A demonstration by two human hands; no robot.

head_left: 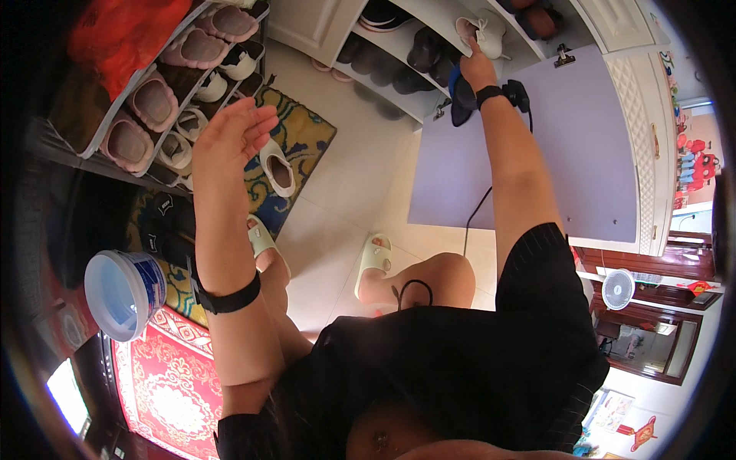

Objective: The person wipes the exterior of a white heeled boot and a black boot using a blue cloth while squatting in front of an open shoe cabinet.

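Note:
My right hand (478, 70) reaches into the shoe cabinet at the top right, a finger at the opening of a white lace-up shoe (491, 33). A dark shoe with blue (462, 98) hangs below that palm, seemingly held in it, partly hidden by the hand. Over the left side, my left hand (233, 129) is raised with bent fingers and nothing in it, near the shoe rack (109, 123). A single white shoe (277, 168) lies on the patterned mat (313, 123) beyond its fingers. Pink padded slippers (152, 100) and white shoes stand on the rack.
The lilac cabinet door (569, 144) hangs open under my right arm, with a black cable (478, 210) beside it. Black shoes (425, 52) fill lower cabinet shelves. A white plastic bucket (118, 296) stands at left by a red rug (167, 379). A red bag (123, 40) lies on the rack.

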